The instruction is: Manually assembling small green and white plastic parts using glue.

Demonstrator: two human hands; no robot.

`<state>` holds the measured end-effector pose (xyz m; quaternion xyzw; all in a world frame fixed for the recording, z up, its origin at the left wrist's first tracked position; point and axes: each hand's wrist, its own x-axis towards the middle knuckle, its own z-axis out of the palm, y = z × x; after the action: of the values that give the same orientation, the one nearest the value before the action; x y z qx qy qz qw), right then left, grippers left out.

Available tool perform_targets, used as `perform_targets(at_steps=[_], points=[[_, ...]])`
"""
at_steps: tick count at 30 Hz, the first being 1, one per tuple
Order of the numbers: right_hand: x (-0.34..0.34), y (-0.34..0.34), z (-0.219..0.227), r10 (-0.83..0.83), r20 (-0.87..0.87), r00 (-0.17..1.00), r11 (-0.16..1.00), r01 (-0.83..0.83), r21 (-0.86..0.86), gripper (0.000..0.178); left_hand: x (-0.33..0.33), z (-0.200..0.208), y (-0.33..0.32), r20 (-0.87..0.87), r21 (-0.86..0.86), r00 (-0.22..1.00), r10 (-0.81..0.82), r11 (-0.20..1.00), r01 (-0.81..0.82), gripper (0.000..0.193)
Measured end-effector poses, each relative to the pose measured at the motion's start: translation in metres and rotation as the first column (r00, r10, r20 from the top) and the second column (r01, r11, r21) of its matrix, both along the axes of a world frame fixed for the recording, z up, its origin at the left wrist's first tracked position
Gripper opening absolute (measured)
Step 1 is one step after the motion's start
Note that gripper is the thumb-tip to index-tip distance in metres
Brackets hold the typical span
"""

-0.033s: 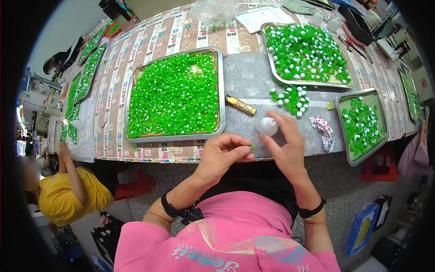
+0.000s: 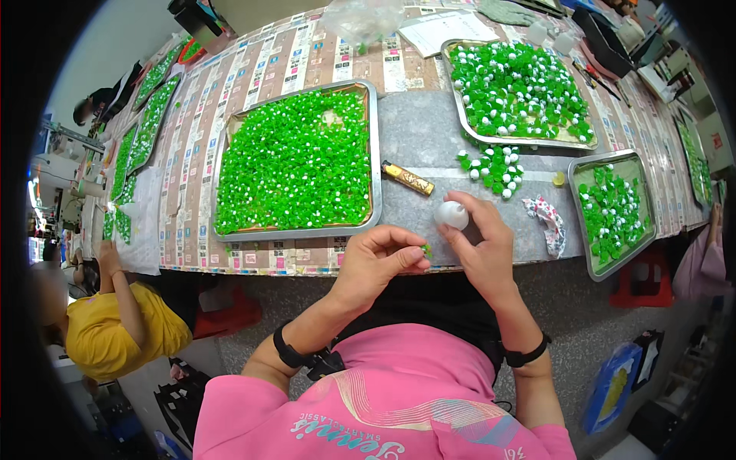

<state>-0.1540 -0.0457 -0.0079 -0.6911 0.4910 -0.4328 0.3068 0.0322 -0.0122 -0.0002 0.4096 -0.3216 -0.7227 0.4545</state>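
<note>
My left hand [image 2: 374, 264] is closed near the table's front edge, thumb and forefinger pinching a small green piece [image 2: 426, 251]. To its right, my right hand [image 2: 487, 249] grips a small white squeeze bottle [image 2: 451, 216] between thumb and fingers, a short gap away from the green piece. Beyond the bottle lies a loose pile of green pieces with white balls [image 2: 494, 169]. A gold-and-black lighter-like cylinder [image 2: 408, 178] rests on the grey mat [image 2: 414, 126] between the left tray and that pile.
A large metal tray [image 2: 374, 153] full of green pieces stands at left. Another tray [image 2: 529, 142] is at the back right, with a smaller tray [image 2: 594, 268] nearer. A patterned cloth band [image 2: 548, 226] and a yellow cap [image 2: 558, 179] lie between. A person in yellow [image 2: 123, 326] works at far left.
The white bottle has tipped slightly in my right hand, so its nozzle no longer stands out as before. My left hand has stayed in place.
</note>
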Motion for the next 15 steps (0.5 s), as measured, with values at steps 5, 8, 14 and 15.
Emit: perform_targets(at_steps=[5, 8, 14, 15], points=[[-0.014, 0.021, 0.015, 0.033, 0.006, 0.999, 0.998, -0.033, 0.056, 0.042, 0.0, -0.004, 0.0, 0.041, 0.014, 0.999, 0.018, 1.0, -0.019, 0.012], [-0.03, 0.04, 0.028, 0.055, -0.033, 0.998, 0.995, -0.052, 0.088, 0.043, 0.002, -0.007, 0.002, 0.036, 0.007, 0.999, 0.029, 1.0, -0.029, 0.011], [-0.047, 0.07, 0.024, -0.202, 0.218, 0.955, 0.952, 0.14, 0.272, 0.046, -0.001, -0.008, -0.001, 0.047, 0.003, 0.999, 0.002, 1.0, -0.002, 0.01], [-0.046, 0.072, 0.023, -0.244, 0.281, 0.928, 0.938, 0.152, 0.31, 0.045, -0.001, -0.008, -0.001, 0.053, 0.003, 0.999, 0.001, 1.0, -0.001, 0.01]])
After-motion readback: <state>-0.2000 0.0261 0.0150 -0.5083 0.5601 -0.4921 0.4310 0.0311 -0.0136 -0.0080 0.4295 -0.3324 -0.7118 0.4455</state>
